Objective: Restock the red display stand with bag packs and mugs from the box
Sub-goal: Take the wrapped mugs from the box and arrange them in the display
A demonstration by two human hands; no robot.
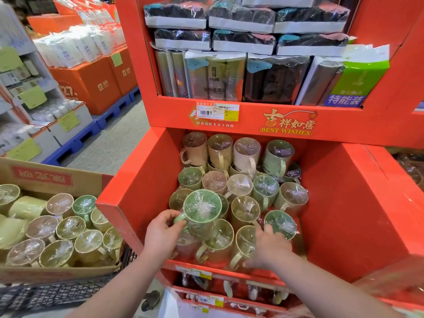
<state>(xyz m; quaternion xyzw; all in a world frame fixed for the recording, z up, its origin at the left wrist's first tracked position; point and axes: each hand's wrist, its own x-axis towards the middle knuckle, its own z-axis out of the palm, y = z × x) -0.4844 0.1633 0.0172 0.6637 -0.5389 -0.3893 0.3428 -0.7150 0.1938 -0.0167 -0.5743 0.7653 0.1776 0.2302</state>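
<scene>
Now a person's left hand [161, 235] pinches a wrapped green mug [202, 213] by its handle, holding it above the mugs near the front left corner of the red display stand's [344, 203] middle bin. The right hand [270, 246] lies on mugs by the front edge, fingers reaching down; whether they grip one I cannot tell. The mug probably wants lowering upright onto the layer beneath, handle turned aside, while the right hand steadies its neighbours. Above, bag packs [243, 76] fill the shelf. At left, the box [52, 177] holds more mugs; its near edge is blurred, and the lower shelves are cut off.
</scene>
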